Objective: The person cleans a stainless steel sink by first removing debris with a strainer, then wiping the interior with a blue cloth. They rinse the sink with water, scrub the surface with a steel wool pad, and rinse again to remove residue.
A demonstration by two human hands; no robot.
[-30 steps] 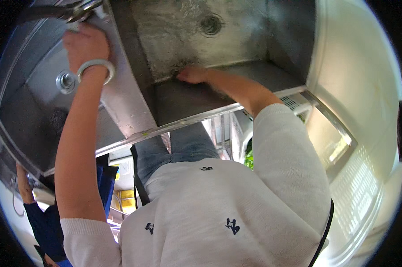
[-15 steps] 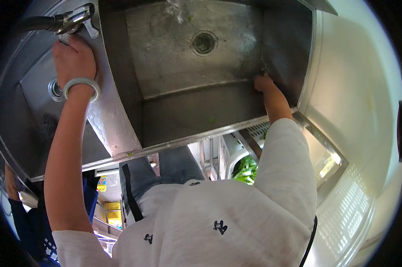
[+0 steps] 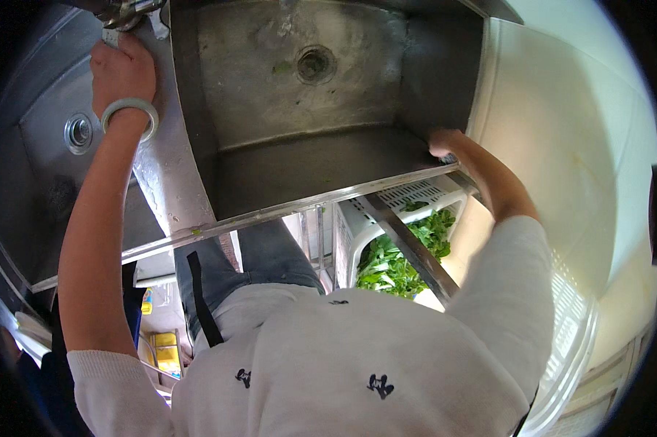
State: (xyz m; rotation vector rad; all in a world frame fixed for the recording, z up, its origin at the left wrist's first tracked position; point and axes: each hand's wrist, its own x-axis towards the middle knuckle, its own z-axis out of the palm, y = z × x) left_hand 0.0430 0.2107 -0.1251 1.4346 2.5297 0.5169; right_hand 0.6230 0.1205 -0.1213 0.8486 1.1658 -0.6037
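Closed around metal faucet point(image 3: 128, 13), top left between basins, long axis roughly horizontal, spout pointing right: left hand point(image 3: 121, 69). Right hand point(image 3: 445, 142): resting on steel sink point(image 3: 270, 116) right front corner, grip indeterminate.

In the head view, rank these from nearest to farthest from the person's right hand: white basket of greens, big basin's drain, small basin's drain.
From the right hand, at the big basin's right front corner:
1. White basket of greens, just below it under the rim.
2. Big basin's drain, up and left.
3. Small basin's drain, far left.
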